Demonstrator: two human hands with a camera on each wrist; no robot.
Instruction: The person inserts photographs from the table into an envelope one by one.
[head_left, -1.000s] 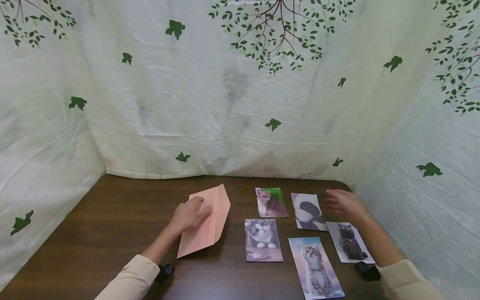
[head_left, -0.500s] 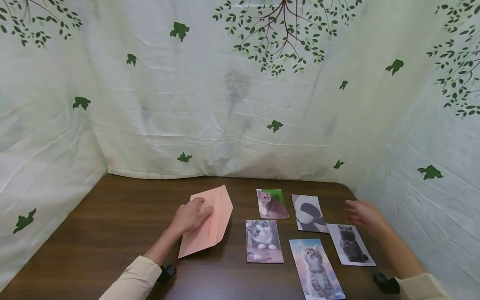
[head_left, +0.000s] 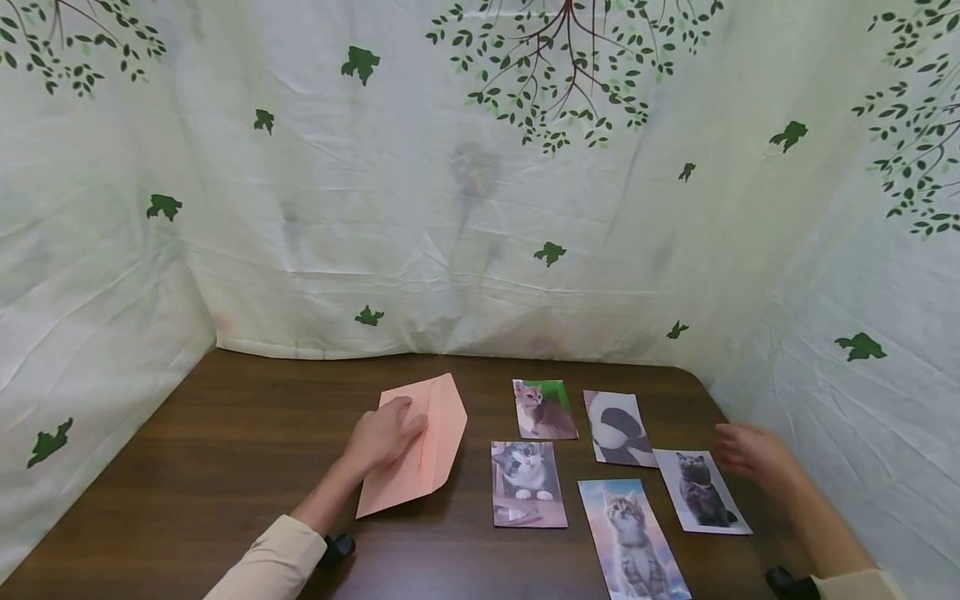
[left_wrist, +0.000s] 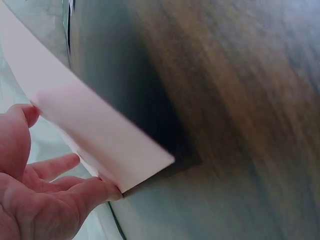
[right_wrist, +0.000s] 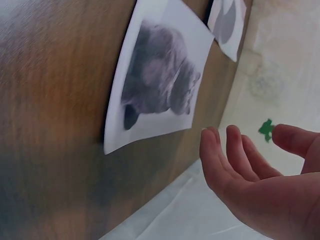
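In the head view my left hand [head_left: 382, 437] holds a pink envelope [head_left: 444, 442], its pointed flap facing right. The envelope [left_wrist: 95, 115] tilts off the table in the left wrist view, with thumb and fingertips at its edge. My right hand [head_left: 761, 457] holds nothing; its fingers are loosely bent in the right wrist view. Nearest to it lies a photo of a dark grey cat [head_left: 701, 492]. Beside that lie a grey-and-white picture [head_left: 620, 427] and a tall photo of a tabby kitten [head_left: 633, 537].
Two more cat photos lie nearer the envelope: one with a green background [head_left: 545, 410], one of a grey-and-white cat [head_left: 528, 485]. All rest on a brown wooden table [head_left: 225, 467]. A pale curtain [head_left: 450, 208] with printed leaves surrounds the table's back and sides.
My right hand has moved right and toward me, from over the upper right photos to the right of the dark grey cat photo. The left hand and envelope stay almost still.
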